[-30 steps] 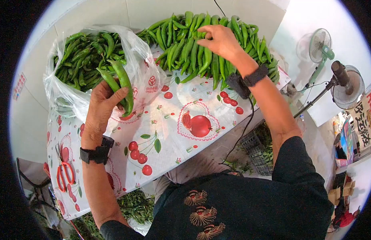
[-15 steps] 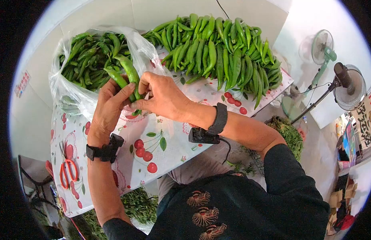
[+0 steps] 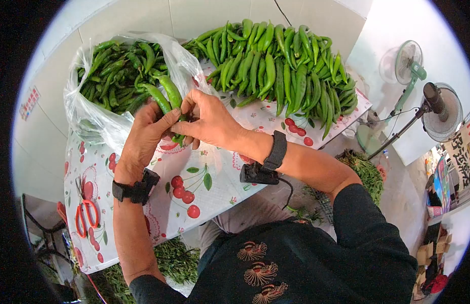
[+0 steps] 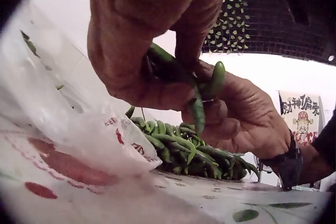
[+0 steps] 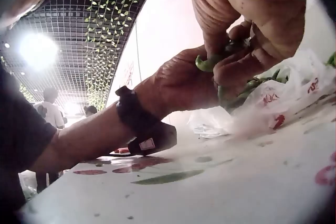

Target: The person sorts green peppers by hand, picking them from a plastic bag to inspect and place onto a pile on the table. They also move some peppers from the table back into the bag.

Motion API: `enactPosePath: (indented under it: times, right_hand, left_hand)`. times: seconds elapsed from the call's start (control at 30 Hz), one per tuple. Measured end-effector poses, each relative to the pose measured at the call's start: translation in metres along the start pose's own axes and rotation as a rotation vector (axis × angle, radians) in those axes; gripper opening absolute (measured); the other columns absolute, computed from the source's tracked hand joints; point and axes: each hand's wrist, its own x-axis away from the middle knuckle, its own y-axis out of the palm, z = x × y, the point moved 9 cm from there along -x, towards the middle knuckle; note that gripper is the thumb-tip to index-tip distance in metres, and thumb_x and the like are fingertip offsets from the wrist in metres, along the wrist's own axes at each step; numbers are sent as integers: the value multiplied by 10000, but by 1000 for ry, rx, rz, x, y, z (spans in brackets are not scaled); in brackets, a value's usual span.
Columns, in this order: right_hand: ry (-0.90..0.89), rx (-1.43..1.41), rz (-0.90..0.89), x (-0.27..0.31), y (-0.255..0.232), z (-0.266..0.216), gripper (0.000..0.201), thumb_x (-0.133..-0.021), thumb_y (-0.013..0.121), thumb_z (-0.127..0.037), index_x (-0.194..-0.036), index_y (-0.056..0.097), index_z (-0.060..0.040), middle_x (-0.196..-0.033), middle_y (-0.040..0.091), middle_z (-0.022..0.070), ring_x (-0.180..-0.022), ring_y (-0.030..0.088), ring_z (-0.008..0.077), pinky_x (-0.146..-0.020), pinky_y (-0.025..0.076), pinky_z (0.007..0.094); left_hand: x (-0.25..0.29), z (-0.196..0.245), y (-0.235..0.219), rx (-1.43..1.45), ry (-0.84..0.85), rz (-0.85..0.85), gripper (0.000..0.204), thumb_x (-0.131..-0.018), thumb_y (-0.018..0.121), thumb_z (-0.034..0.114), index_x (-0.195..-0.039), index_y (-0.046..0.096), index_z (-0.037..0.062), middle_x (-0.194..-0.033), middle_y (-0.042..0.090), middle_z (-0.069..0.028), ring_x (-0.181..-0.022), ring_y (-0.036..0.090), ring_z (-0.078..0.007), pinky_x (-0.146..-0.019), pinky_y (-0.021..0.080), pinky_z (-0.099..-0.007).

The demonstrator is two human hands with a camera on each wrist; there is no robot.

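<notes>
My left hand (image 3: pixel 146 129) grips two long green chili peppers (image 3: pixel 170 90) above the table, beside the plastic bag's opening. My right hand (image 3: pixel 212 120) meets it from the right, with thumb and fingers pinching the lower part of the same peppers. In the left wrist view, a curved pepper tip (image 4: pixel 216 79) pokes out between the two hands. From the right wrist, another view of a pepper end (image 5: pixel 206 65) shows beneath the fingers; the rest is hidden by the hands. Behind the left hand, the clear plastic bag (image 3: pixel 95 130) holds many green peppers (image 3: pixel 113 71).
A wide pile of green peppers (image 3: pixel 291 76) lies in rows along the table's back right. Red-handled scissors (image 3: pixel 87 218) rest at the left edge of the patterned tablecloth (image 3: pixel 220 195). Two fans (image 3: pixel 442 114) stand to the right, and green stems (image 3: pixel 176 261) lie below the table.
My right hand has come from the pepper pile, down and left, to the peppers in my left hand, and now pinches them. The left hand has shifted slightly right.
</notes>
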Motion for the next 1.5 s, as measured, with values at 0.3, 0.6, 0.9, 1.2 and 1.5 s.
enactPosePath:
  times: [0.3, 0.6, 0.9, 1.2, 1.5]
  right_hand:
    - [74, -138, 63, -1, -6, 9, 322, -697, 694, -71, -894, 459, 29, -667, 576, 106, -500, 591, 162, -420, 482, 289]
    - [-5, -194, 222, 5, -57, -4, 337, -679, 705, -70, -901, 478, 43, -706, 590, 127, -507, 599, 173, -420, 484, 306]
    - [59, 111, 531, 39, -225, -19, 346, -720, 671, -23, -978, 451, 44, -789, 592, 148, -530, 623, 192, -399, 495, 298]
    - [242, 341, 551, 32, -246, 21, 383, -723, 677, -38, -1020, 452, 48, -741, 581, 129, -511, 615, 195, -381, 491, 299]
    - [200, 497, 582, 41, -252, -5, 335, -750, 707, -175, -933, 503, 18, -649, 575, 62, -421, 520, 122, -345, 384, 245]
  left_hand:
    - [-2, -5, 2, 94, -50, -14, 258, -920, 573, 264, -1033, 583, 32, -864, 608, 3, -716, 547, -61, -641, 441, -201]
    - [2, -1, 6, 22, -56, -21, 327, -912, 578, 285, -1090, 592, 11, -902, 621, -44, -763, 580, -111, -648, 484, -235]
    - [0, -4, 4, 18, -28, -35, 310, -915, 573, 302, -1047, 618, 24, -884, 625, -30, -743, 577, -102, -609, 468, -221]
    - [1, -4, 8, 1, -47, -66, 313, -911, 580, 305, -1044, 619, 24, -883, 624, -25, -737, 574, -92, -606, 467, -219]
    - [-1, -9, 3, -17, -50, -59, 309, -911, 581, 296, -1051, 620, 24, -883, 626, -26, -739, 574, -96, -600, 471, -226]
